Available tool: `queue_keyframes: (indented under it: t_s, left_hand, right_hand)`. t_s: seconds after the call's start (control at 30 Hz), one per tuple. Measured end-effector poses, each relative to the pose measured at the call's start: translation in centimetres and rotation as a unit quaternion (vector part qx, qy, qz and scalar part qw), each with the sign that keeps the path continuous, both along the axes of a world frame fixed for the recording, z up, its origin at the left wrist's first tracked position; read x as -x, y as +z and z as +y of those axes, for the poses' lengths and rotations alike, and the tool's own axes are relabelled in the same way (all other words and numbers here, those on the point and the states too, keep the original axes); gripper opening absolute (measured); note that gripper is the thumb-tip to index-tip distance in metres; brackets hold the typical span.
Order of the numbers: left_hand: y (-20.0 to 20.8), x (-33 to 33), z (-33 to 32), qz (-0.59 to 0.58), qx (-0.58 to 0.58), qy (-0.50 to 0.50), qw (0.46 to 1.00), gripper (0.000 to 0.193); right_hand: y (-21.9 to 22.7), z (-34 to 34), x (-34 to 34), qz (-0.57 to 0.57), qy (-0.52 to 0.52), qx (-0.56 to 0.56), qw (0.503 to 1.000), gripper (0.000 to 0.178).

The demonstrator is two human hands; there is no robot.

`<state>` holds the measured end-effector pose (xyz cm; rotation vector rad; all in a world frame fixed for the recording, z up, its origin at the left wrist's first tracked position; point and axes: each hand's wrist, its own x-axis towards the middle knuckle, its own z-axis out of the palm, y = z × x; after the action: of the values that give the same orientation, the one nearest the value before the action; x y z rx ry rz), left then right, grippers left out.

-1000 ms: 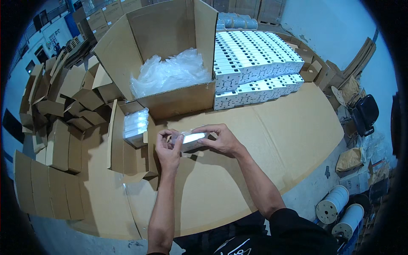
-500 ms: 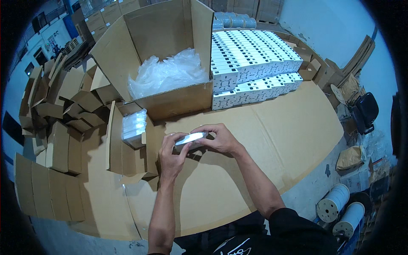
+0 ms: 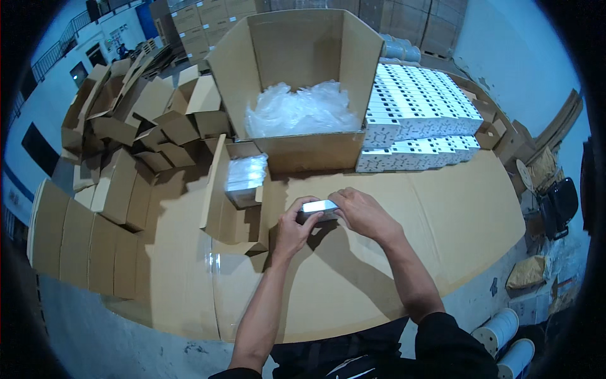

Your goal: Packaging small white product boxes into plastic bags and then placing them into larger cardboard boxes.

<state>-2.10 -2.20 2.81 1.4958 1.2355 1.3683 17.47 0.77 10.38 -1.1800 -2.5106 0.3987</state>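
Observation:
Over the cardboard-covered table, my left hand (image 3: 294, 228) is closed round the left end of a small flat white box (image 3: 320, 206). My right hand (image 3: 365, 213) pinches the same box at its right end, with the fingers bunched over the corner. The box's bright top edge faces up, and the fingers hide both ends. To the left of my hands stands an open narrow carton (image 3: 218, 189). Packed upright in its far part are several white boxes in clear plastic (image 3: 246, 172), and its near part shows bare cardboard.
Behind my hands a large open carton (image 3: 315, 155) holds crumpled clear plastic bags (image 3: 302, 110). Stacked rows of white printed boxes (image 3: 423, 101) stand to its right. Folded-open brown cartons (image 3: 167, 114) pile up at the left. Cable spools (image 3: 495, 331) lie on the floor at lower right.
The whole view has swung, so the scene sits farther right. My right hand has turned, its fingers now bunched at the box's right corner instead of spread along it. My left hand keeps its hold.

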Motion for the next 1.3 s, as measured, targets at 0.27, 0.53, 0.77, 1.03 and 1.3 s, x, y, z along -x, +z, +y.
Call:
queue_keyframes:
  t_s: [0.27,0.53,0.77,1.03,1.3]
  left_hand:
    - [-1.1,2.5,-9.3,0.120,0.031,0.050,0.991,0.066]
    - [1.4,3.9,-17.6,0.237,0.001,0.077,0.968,0.034]
    - [1.4,3.9,-17.6,0.221,0.010,0.086,0.971,0.034]
    - [1.3,4.1,-17.4,0.201,0.010,0.091,0.975,0.032]
    - [1.2,4.1,-17.3,0.201,0.006,0.092,0.975,0.030]
  right_hand:
    - [3.1,2.5,2.8,0.274,0.040,0.072,0.958,0.023]
    - [-0.4,3.9,11.8,0.340,0.159,0.129,0.918,0.028]
    - [-1.4,5.0,13.5,0.254,0.183,0.073,0.947,0.031]
    - [-0.3,4.9,12.8,0.208,0.181,-0.009,0.961,0.033]
    - [0.7,4.7,12.6,0.124,0.189,-0.059,0.972,0.028]
